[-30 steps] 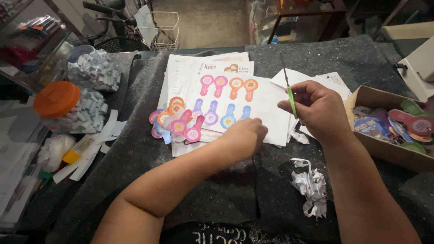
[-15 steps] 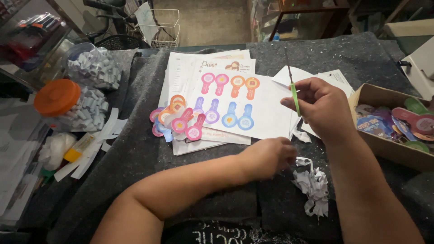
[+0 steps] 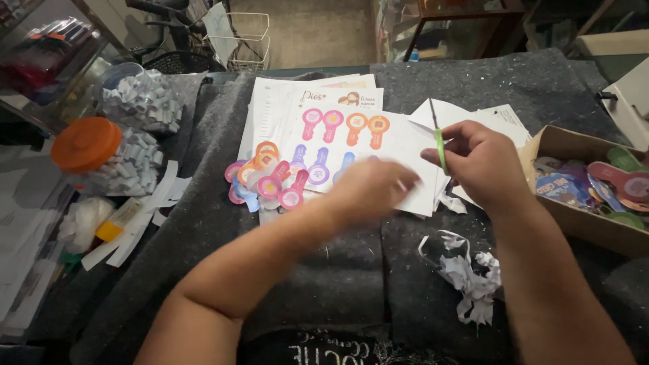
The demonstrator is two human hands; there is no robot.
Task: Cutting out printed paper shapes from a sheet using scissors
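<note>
Loosely, hands (image 3: 483, 162) grip thin green scissors (image 3: 439, 145) over glossy paper (image 3: 399, 145).

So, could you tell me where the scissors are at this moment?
In the head view, the green-handled scissors are in the right hand, blades pointing up, right of centre over the printed sheet and left of the cardboard box.

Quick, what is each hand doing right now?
Left hand: blurred over the printed sheet; grip cannot be told.
Right hand: closed on green-handled scissors.
</note>
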